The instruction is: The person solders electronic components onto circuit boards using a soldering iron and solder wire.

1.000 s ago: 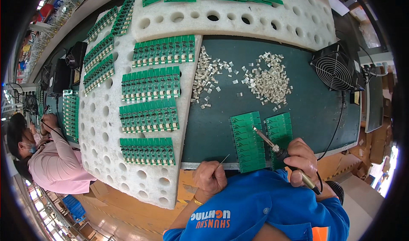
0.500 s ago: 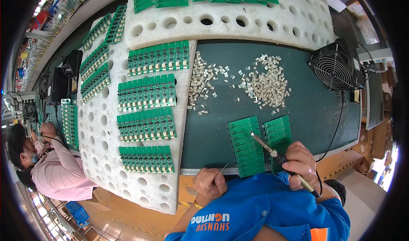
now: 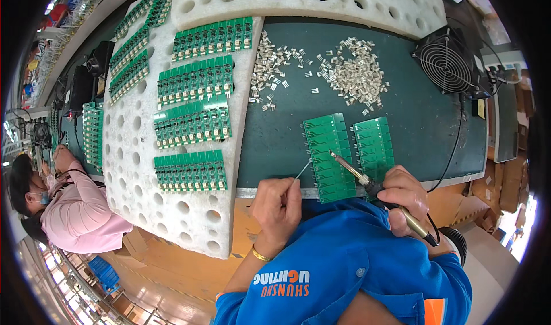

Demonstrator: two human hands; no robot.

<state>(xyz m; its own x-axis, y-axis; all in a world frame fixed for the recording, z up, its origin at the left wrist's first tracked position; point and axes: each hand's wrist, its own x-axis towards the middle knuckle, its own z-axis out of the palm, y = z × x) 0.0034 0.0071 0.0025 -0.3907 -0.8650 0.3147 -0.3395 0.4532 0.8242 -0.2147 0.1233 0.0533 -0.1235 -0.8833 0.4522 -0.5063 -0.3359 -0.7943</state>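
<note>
My right hand (image 3: 405, 197) is wrapped around a soldering iron (image 3: 361, 177), whose tip lies over the nearer green circuit board panel (image 3: 336, 181). Whether the tip touches the panel I cannot tell. My left hand (image 3: 279, 205) is closed in a pinch on a thin solder wire (image 3: 302, 170). The wire's end reaches the left edge of that panel, where a row of small pins sticks out. Just to the right lies a second green panel (image 3: 374, 134), partly behind the iron and my right hand.
Piles of small pinned connectors (image 3: 357, 75) lie beyond the panels. A perforated white foam board (image 3: 129, 170) at left carries several populated circuit boards (image 3: 192, 124). Another foam slab (image 3: 344, 12) spans the back. At right stands a black fan (image 3: 446, 66). A co-worker (image 3: 83, 210) sits at far left.
The bench and everything on it sit higher in the picture. My left hand has brought the solder wire up to the panel's left edge. The iron stays over the same panel.
</note>
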